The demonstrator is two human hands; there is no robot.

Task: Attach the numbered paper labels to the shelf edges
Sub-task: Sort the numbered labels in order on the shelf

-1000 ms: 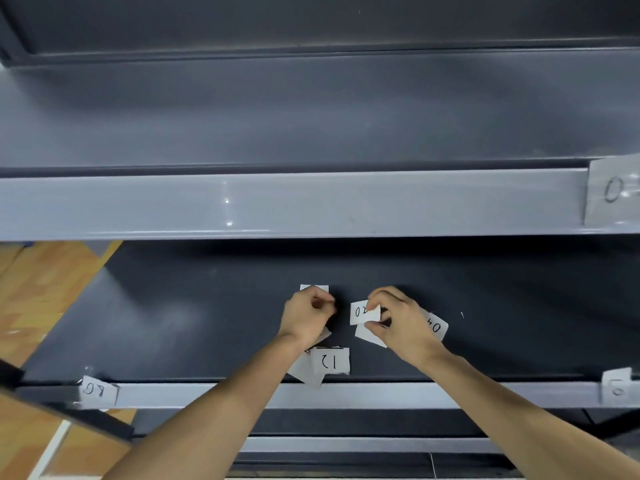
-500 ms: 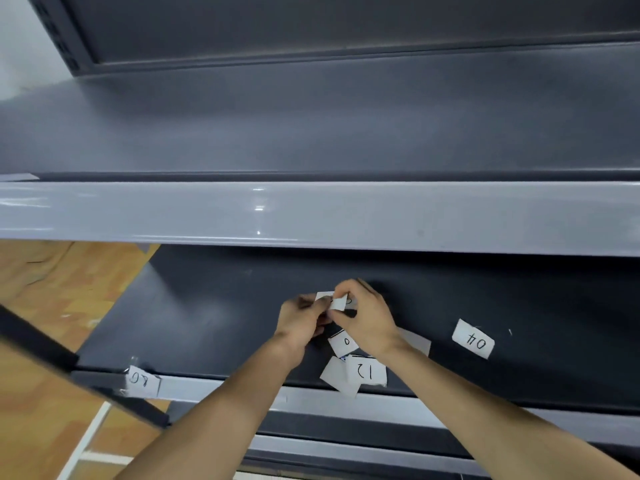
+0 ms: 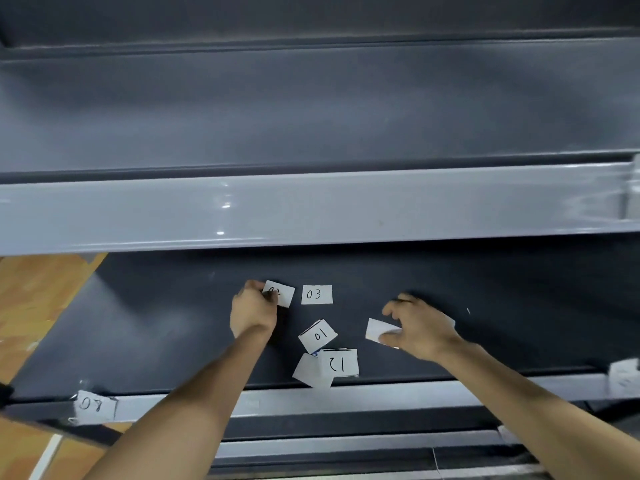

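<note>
Left hand: the fingers are pressed together at the tips and pinch the left end of the held label. Its number is partly covered by the fingertips and cannot be read. The held label lies low over the dark lower shelf.

Label 03 lies flat on the shelf just right of the left fingers, close to the held label but apart from it.

Right hand: the fingers are spread and curved, palm down. A blank paper lies under the thumb. Whether the thumb grips it or only covers it cannot be told.

Between the two hands, nearer the person than either set of fingers, lies a tilted label. Below it, an inverted label overlaps a blank slip next to the shelf's front edge.

A fixed label is on that edge, far left of the left fingers.
</note>
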